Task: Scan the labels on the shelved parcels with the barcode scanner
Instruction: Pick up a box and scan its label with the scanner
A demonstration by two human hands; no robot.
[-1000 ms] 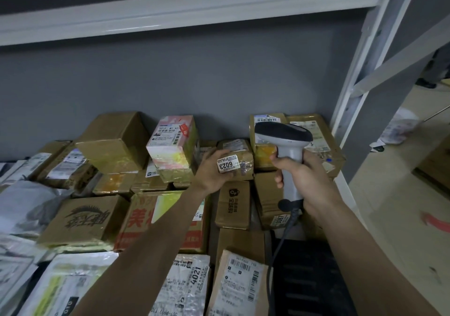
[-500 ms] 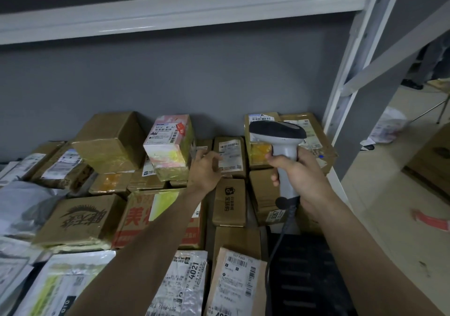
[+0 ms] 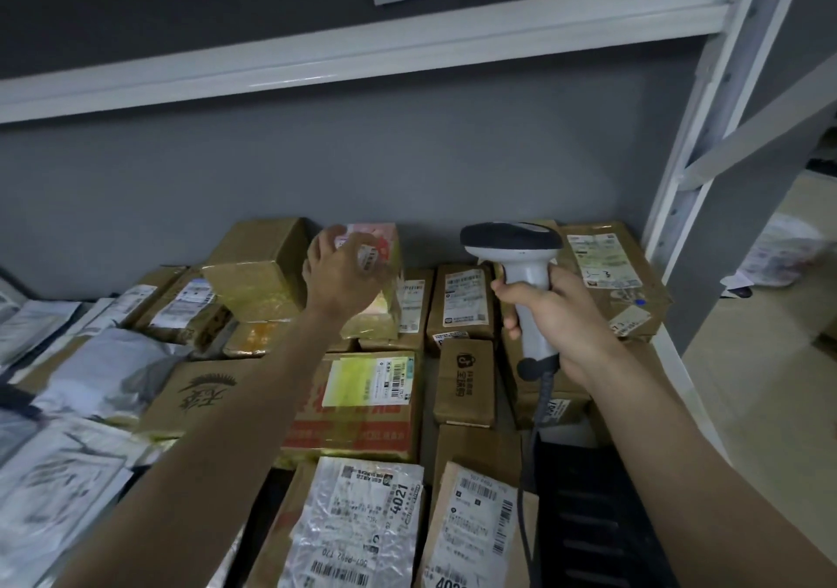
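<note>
Left hand (image 3: 337, 270) fingers curled on pink parcel (image 3: 385, 248), likely to turn label; grip blurred. Right hand (image 3: 550, 315) grips barcode scanner (image 3: 512, 248), aimed at shelf.

grey wall (image 3: 362, 171) behind; white shelf beam (image 3: 317, 62) overhead; pale floor (image 3: 770, 406) right

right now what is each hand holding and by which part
The right hand grips the barcode scanner by its handle, below the head. The left hand reaches to the pink-topped parcel; motion blur hides whether its fingers grip it.
</note>
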